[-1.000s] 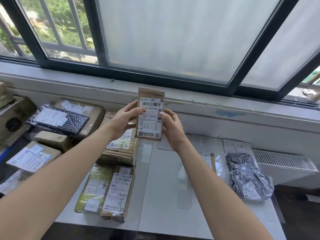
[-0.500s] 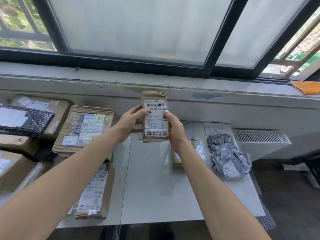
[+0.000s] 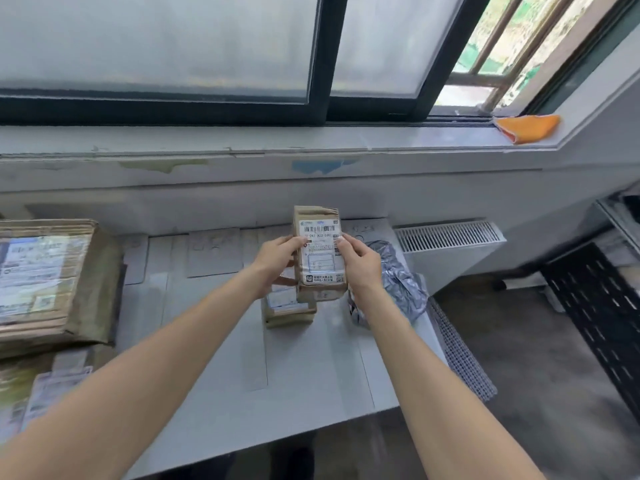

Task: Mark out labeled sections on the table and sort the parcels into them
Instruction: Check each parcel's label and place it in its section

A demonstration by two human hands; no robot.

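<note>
Two bare arms are filling the lower part of the head view.

The left forearm point(image 3: 156, 368) and the right forearm point(image 3: 426, 368) are showing uncovered from the frame's bottom edge up to the wrists, smooth and slim, each looking broad near the camera and narrowing as it goes. The left hand point(image 3: 277, 263) and the right hand point(image 3: 360, 268) are showing bare as well.

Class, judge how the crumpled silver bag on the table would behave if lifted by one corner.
The silver bag looks wrinkled and slack, so it would probably sag rather than hold shape. Its glossy film may be slippery. Lying flat on the table, it seems unlikely to roll.
</note>
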